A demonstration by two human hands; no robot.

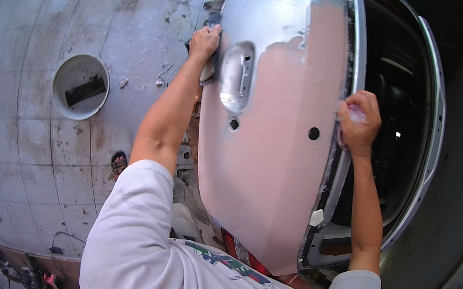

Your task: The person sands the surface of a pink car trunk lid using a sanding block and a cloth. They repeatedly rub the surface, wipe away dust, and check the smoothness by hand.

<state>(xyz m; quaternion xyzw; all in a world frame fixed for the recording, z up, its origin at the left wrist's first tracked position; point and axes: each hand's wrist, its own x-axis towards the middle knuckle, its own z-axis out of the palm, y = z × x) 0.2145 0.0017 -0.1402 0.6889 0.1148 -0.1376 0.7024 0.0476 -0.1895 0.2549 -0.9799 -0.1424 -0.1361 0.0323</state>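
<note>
A car's trunk lid (281, 155) stretches before me, coated in smooth pink filler, with bare silvery metal at its far end. My left hand (205, 42) reaches out to its left edge, fingers curled over the rim beside a recessed metal handle plate (238, 77). On the right edge, along the window frame, my right hand (361, 122) is closed, knuckles up. A crumpled pinkish-white piece (355, 114) shows between its fingers, too covered to name. Two dark holes pierce the filler, one square (234, 124) and one round (313, 133).
A round bucket (81, 87) with a dark flat piece inside stands on the dusty tiled floor (26, 55). The dark window opening (397, 72) lies to the right. Tools and cans fill a shelf (36, 281) at lower left. A red tail light (238, 248) sits near my body.
</note>
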